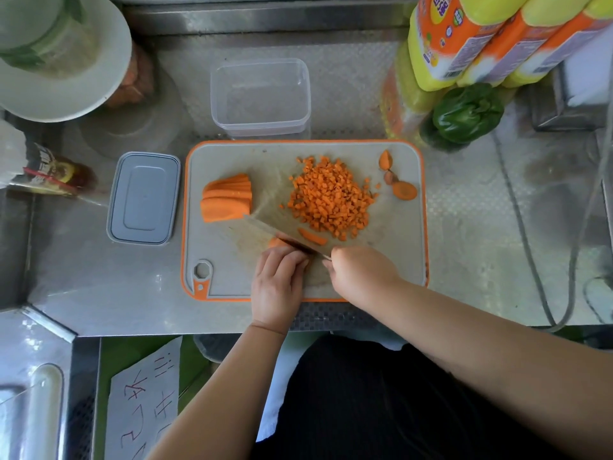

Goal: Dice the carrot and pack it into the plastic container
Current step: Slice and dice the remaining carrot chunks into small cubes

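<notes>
A pile of diced carrot (331,197) lies on the grey, orange-rimmed cutting board (232,280). A stack of carrot slabs (227,202) lies at the board's left. My left hand (278,287) presses a carrot piece (276,242) down, mostly hidden under its fingers. My right hand (361,273) grips the handle of a cleaver (285,232), whose blade rests against the left fingers. One carrot strip (312,236) lies on the blade's right side. The clear plastic container (260,96) stands empty behind the board, its grey lid (143,197) to the left.
Carrot end scraps (396,177) lie at the board's right corner. A green pepper (467,112) and yellow bottles (491,38) stand at the back right. A white bowl (63,54) and a packet (49,172) are at the left. A cable (530,247) crosses the steel counter.
</notes>
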`<state>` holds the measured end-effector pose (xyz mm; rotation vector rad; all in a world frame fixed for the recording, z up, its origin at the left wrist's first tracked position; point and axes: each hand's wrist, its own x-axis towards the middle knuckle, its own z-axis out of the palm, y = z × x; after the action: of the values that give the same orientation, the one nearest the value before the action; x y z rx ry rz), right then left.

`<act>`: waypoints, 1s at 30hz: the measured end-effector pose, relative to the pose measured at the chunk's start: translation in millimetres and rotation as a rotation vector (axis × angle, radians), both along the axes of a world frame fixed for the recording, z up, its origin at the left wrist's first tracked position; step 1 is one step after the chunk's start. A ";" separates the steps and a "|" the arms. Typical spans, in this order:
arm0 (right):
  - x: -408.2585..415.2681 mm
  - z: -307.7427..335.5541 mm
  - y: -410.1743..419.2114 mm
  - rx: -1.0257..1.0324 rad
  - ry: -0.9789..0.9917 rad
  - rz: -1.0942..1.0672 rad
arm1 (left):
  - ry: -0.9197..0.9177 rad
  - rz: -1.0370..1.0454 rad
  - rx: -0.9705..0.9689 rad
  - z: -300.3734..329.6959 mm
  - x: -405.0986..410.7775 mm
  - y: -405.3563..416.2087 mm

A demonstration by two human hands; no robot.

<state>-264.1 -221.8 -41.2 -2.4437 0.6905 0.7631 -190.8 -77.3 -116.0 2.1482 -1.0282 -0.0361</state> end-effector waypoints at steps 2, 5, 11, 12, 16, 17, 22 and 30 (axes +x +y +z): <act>3.3 2.3 -10.9 0.067 0.020 -0.042 | 0.000 0.005 0.008 1.0 -0.6 0.4; 5.3 8.3 -18.5 0.097 0.024 -0.018 | -0.010 0.016 0.009 2.1 -0.7 1.4; -12.4 22.1 -1.1 -0.031 -0.071 0.051 | -0.047 0.027 0.018 0.9 -2.6 1.2; -14.7 23.6 0.0 -0.038 -0.072 0.051 | -0.049 0.029 0.015 0.8 -2.8 1.2; -14.4 25.7 1.4 -0.045 -0.022 0.057 | -0.057 0.029 0.003 0.7 -2.3 0.7; -13.1 25.4 2.0 -0.050 -0.001 0.053 | -0.058 0.027 0.002 0.4 -1.9 0.3; -1.2 13.5 9.7 -0.066 0.074 0.035 | -0.061 0.024 -0.004 -3.2 -1.3 1.1; 4.9 1.6 -5.3 0.053 0.023 -0.049 | -0.050 0.023 0.005 -1.4 -0.4 0.4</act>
<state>-259.3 -227.1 -39.5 -2.3652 0.7274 0.7821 -191.2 -76.9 -117.4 2.1750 -1.0331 0.0254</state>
